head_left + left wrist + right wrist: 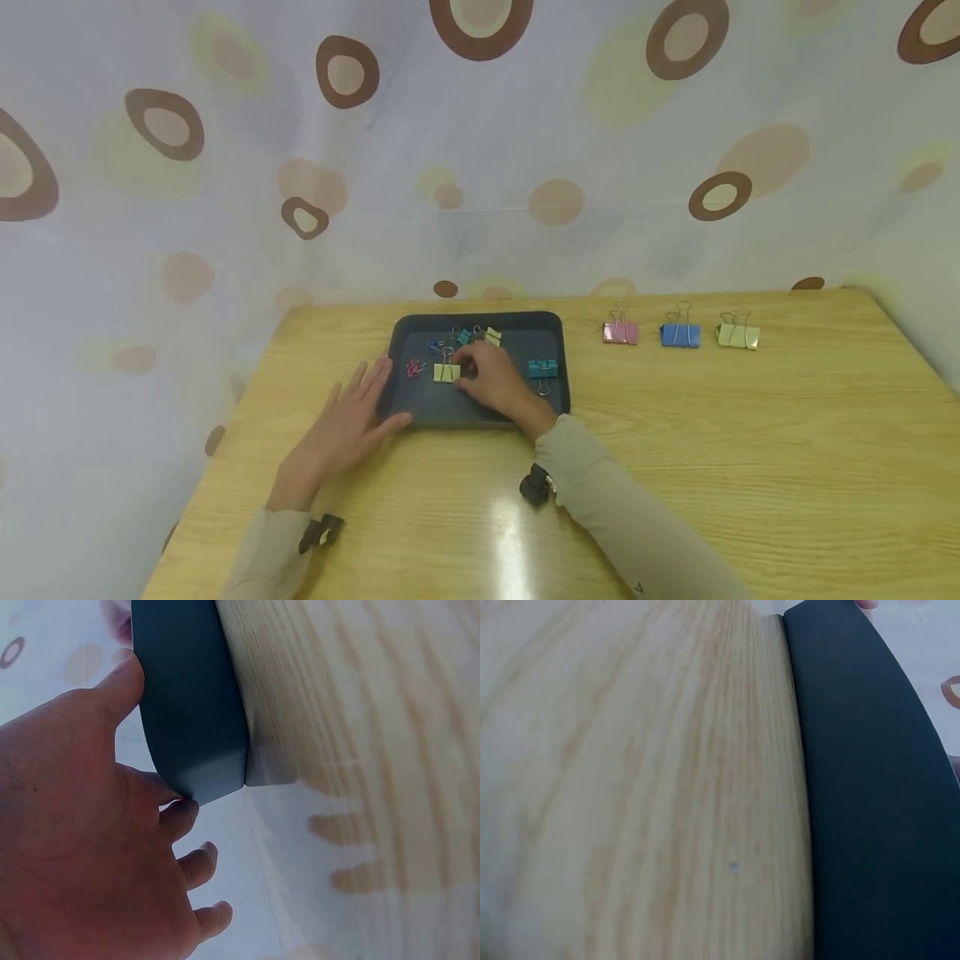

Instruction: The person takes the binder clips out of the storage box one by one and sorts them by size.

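Note:
A dark tray (480,414) lies on the wooden table with binder clips in it. My right hand (495,379) reaches over its front rim and pinches a yellow binder clip (447,373) by its right side, thumb and finger bent. My left hand (348,429) rests against the tray's left end with straight, spread fingers; in the left wrist view, the left hand (90,817) touches the tray wall (191,697). Inside the tray are small red clips (415,367), a small teal clip (464,337), another yellow clip (492,336) and a larger teal clip (543,369). The right wrist view hides the pinch.
Right of the tray, a pink binder clip (620,333), a blue binder clip (680,336) and a pale yellow binder clip (738,336) stand in a row on the table (712,442). Behind the table hangs a patterned sheet (480,150).

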`<state>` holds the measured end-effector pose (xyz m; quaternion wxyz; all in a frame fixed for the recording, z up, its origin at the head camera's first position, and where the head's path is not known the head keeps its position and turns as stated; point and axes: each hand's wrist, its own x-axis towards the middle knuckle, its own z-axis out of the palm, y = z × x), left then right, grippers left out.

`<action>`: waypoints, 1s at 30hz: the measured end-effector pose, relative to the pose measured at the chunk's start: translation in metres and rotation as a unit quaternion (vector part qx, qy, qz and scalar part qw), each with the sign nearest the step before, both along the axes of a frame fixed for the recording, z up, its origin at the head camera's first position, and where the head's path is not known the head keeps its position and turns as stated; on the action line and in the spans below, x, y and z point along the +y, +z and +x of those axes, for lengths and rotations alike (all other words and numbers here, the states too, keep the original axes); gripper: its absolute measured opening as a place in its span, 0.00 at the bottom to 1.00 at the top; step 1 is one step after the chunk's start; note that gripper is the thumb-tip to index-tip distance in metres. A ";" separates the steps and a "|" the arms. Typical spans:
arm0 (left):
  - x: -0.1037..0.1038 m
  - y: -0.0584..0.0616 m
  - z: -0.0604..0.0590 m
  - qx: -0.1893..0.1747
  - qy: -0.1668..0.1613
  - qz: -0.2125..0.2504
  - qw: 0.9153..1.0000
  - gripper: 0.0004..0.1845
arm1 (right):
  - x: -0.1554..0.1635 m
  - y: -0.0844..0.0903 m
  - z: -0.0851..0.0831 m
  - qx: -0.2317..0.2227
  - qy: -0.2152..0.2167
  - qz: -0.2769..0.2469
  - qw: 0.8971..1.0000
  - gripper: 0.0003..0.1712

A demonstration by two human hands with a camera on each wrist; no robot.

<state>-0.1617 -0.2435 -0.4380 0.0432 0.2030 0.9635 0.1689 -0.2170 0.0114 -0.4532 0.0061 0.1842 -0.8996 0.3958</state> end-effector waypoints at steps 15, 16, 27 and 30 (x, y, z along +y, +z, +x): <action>0.000 0.001 -0.002 0.001 0.000 0.000 1.000 0.50 | 0.015 0.012 0.003 -0.100 0.027 -0.108 0.989 0.16; 0.000 0.000 -0.001 0.001 0.000 0.000 1.000 0.50 | 0.016 0.011 0.003 -0.107 0.029 -0.120 0.987 0.16; 0.003 0.002 -0.001 0.010 -0.002 0.009 1.000 0.49 | 0.037 0.021 0.009 -0.100 0.070 -0.208 0.970 0.12; 0.003 0.002 -0.002 0.006 -0.001 0.004 1.000 0.49 | 0.042 0.024 0.013 -0.098 0.055 -0.207 0.972 0.10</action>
